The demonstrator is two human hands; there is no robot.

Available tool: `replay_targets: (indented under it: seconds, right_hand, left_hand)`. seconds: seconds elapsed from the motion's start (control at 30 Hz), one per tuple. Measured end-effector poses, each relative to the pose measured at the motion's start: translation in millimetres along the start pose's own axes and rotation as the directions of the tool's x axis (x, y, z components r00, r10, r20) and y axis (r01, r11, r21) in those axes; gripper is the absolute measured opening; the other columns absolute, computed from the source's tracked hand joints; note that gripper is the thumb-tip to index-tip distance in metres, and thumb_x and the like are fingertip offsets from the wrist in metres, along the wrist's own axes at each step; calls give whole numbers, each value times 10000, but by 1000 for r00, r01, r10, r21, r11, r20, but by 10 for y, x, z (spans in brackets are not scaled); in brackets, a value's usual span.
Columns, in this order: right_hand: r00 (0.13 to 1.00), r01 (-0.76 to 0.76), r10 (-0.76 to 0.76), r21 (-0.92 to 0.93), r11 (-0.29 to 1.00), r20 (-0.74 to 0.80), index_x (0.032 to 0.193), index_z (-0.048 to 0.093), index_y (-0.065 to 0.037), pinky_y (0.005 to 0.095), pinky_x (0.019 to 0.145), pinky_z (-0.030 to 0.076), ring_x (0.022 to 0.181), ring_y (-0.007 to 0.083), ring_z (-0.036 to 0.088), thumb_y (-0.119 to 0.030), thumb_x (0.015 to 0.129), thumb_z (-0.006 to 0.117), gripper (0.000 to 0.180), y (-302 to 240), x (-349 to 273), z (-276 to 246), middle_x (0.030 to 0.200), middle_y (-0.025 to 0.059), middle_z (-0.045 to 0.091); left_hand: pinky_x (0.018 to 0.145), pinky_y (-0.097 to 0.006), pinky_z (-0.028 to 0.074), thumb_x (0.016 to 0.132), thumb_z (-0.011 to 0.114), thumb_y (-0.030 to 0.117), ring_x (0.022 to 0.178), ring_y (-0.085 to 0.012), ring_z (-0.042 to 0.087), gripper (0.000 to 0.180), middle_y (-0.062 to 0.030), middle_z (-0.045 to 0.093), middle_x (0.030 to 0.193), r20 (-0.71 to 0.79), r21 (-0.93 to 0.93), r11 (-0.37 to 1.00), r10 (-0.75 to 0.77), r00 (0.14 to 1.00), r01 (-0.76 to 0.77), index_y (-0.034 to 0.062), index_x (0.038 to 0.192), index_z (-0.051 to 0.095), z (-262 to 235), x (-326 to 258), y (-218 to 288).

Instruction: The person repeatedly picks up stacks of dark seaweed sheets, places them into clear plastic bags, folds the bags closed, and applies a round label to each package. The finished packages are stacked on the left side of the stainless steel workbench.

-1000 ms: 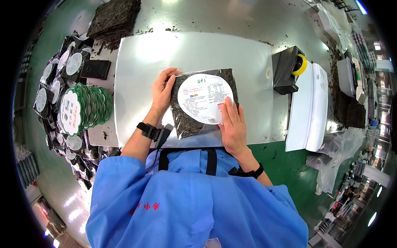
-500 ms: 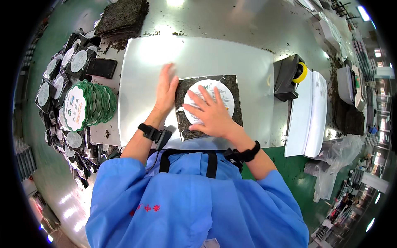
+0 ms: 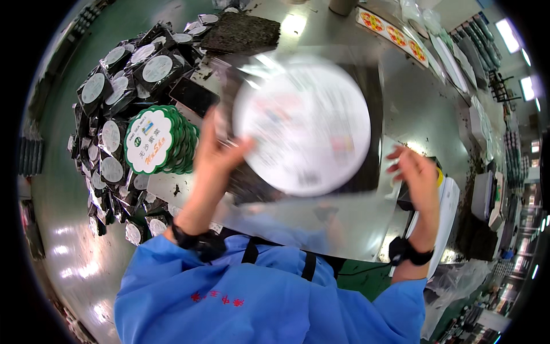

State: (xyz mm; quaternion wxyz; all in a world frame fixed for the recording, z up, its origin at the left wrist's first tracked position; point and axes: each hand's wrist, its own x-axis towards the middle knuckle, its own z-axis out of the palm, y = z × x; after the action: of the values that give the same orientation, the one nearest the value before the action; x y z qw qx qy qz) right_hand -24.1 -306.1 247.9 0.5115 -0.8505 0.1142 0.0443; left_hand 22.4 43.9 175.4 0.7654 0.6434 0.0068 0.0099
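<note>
Left hand (image 3: 215, 153) grips a flat dark packet (image 3: 302, 126) at its left edge, thumb across the front; packet held up, motion-blurred, large white round label facing up. Right hand (image 3: 418, 172) apart from it, just beside the right edge, fingers loosely curled. To the left: stack of green-edged scalloped cards (image 3: 150, 140), phone (image 3: 195, 97) just beyond, heap of labelled packets (image 3: 109, 129) farther left. Far side: dark sheets (image 3: 240, 32); far right, sticker strip (image 3: 392, 36).
</note>
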Motion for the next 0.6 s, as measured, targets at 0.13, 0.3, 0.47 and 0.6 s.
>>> replay_targets:
  seconds: [0.13,0.3,0.47,0.6]
  right_hand:
    - [998,54,-58,-162,985,-20,1113,654,18,256,639,511,757,132,658,-322,913,657,394,-365,1021,183,918,73,693]
    - [995,-12,29,-173,985,96,1005,673,27,265,621,537,739,140,657,-340,905,670,380,-130,2299,1225,872,67,676]
    - [991,-122,126,-67,990,45,1095,633,68,342,706,525,926,216,622,-573,768,729,726,4,3404,2320,1026,147,644]
    - [984,-164,154,124,979,88,1307,492,146,467,1002,385,1235,346,501,-716,660,730,1104,-191,3627,2958,1336,260,524]
  left_hand:
    - [1043,-484,415,992,502,411,1203,-316,533,505,-195,581,1255,202,-766,634,393,897,-106,16,1307,492,-1734,623,615]
    - [1136,-472,315,1003,524,301,1316,-383,427,518,-258,500,1334,-459,34,828,510,728,-559,-61,1349,391,-1925,441,758]
    - [1005,-399,440,845,622,21,1137,-335,590,329,-210,613,1207,-35,751,567,544,838,-337,-59,1163,592,-2149,-136,333]
    - [939,-425,469,728,744,41,1100,-345,593,346,-188,635,1140,173,858,363,461,870,-363,-18,1058,659,-2032,-255,338]
